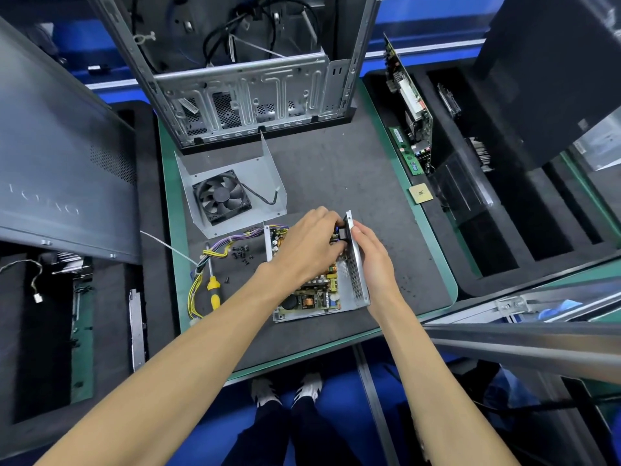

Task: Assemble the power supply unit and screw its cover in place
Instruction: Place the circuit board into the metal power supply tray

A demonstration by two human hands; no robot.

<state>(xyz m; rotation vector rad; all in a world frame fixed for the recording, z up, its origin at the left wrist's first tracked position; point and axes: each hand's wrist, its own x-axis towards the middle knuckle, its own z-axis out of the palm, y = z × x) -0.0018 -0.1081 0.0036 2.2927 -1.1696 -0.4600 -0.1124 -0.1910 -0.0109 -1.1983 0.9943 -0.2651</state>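
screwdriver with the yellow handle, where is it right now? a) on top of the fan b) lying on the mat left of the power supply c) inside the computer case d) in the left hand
b: the screwdriver lies on the mat, beside the wire bundle, left of the power supply; neither hand holds it.

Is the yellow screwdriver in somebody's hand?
No, the screwdriver lies on the mat, left of both hands.
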